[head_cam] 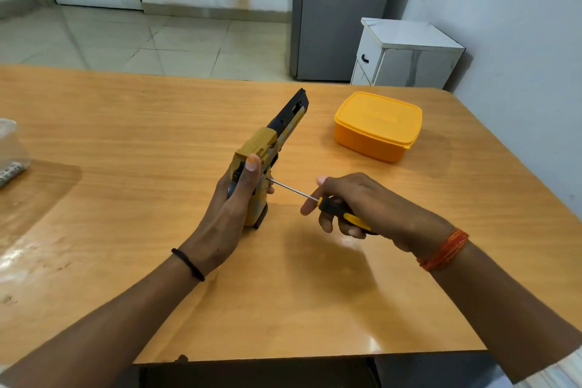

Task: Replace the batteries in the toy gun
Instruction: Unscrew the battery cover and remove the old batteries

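Observation:
A yellow and black toy gun (270, 148) stands on the butt of its grip on the wooden table (126, 123), barrel pointing away and up. My left hand (231, 208) grips its handle, thumb up along the rear. My right hand (356, 205) holds a screwdriver (337, 209) with a black and yellow handle. Its thin metal shaft reaches left, and the tip touches the right side of the gun's grip. No batteries are visible.
A closed yellow plastic box (378, 126) sits on the table to the right of the gun. A clear container (11, 151) stands at the left edge. Beyond the table are a white cabinet (406, 53) and a grey fridge (340, 9).

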